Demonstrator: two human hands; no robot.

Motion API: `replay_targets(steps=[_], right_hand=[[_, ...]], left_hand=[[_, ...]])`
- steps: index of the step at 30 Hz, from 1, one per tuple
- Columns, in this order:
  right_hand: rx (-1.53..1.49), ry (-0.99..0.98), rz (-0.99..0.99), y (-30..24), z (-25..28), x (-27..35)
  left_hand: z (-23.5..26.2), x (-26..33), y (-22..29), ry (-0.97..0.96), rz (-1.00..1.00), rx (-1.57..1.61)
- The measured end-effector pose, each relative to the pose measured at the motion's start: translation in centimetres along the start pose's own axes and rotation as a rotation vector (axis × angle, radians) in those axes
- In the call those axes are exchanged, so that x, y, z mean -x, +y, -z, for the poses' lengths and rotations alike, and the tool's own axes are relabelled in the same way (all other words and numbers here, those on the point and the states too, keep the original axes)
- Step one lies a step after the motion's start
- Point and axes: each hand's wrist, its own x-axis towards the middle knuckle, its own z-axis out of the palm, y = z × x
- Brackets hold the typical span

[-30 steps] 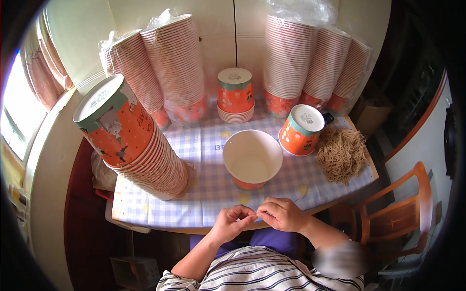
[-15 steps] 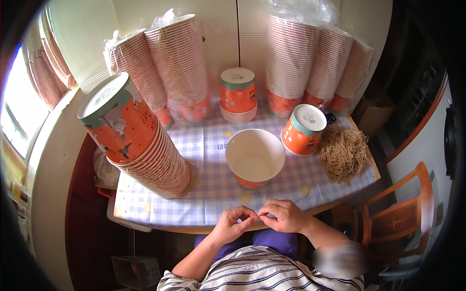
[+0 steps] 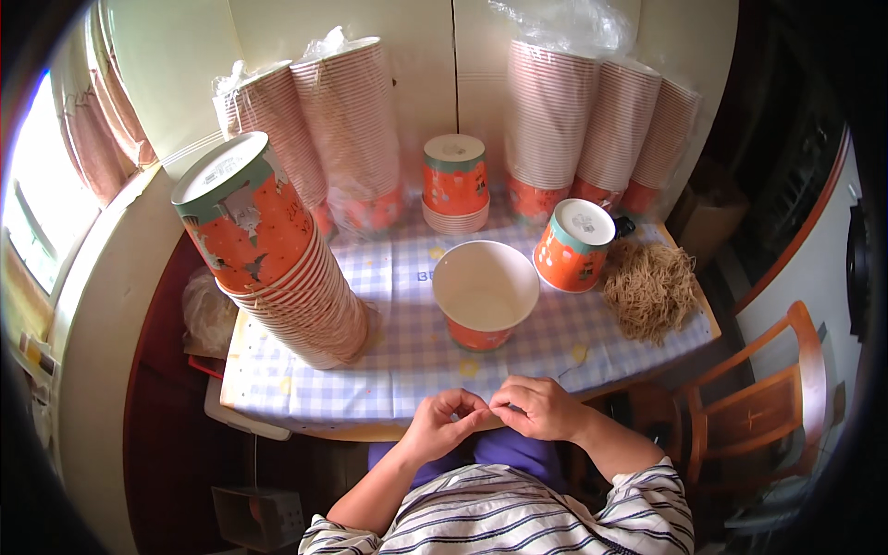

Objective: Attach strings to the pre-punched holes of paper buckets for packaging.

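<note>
Just off the table's front edge, my left hand (image 3: 448,424) and my right hand (image 3: 539,408) meet fingertip to fingertip. Both are pinched closed; whatever lies between the fingers is too small to make out. Beyond them an orange paper bucket (image 3: 487,294) stands upright with its white inside showing. To its right, a second orange bucket (image 3: 571,248) rests upside down. Beside that one lies a tangled heap of thin tan strings (image 3: 651,291). A tall nested stack of upside-down buckets (image 3: 268,245) rises on the left.
Wrapped stacks of buckets (image 3: 344,120) line the back left, and more wrapped stacks (image 3: 550,116) the back right. Between them sits a short upside-down stack (image 3: 455,180). A blue checked cloth (image 3: 398,370) covers the table. A wooden chair (image 3: 754,407) stands at the right.
The view has shifted slightly. My hands stay pinched together in nearly the same place; the buckets and strings have not moved on the table.
</note>
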Motion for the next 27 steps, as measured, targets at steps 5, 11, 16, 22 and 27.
replay_targets(steps=[5,11,16,22,27], right_hand=[[-0.035,0.006,-0.016,-0.4,-0.3,0.2],[-0.020,0.009,-0.018,0.3,0.1,0.2],[-0.106,-0.020,-0.086,0.7,0.4,-0.1],[-0.168,-0.068,-0.152,1.2,0.4,-0.7],[-0.076,-0.009,-0.153,0.5,0.0,-0.8]], left_hand=[[0.0,0.4,0.3,-0.017,0.052,-0.040],[-0.1,-0.3,-0.2,-0.003,0.035,-0.017],[-0.2,-0.7,-0.1,0.024,-0.013,-0.041],[0.1,-0.8,1.6,0.057,-0.044,-0.201],[0.0,-1.3,2.5,0.091,-0.127,-0.278]])
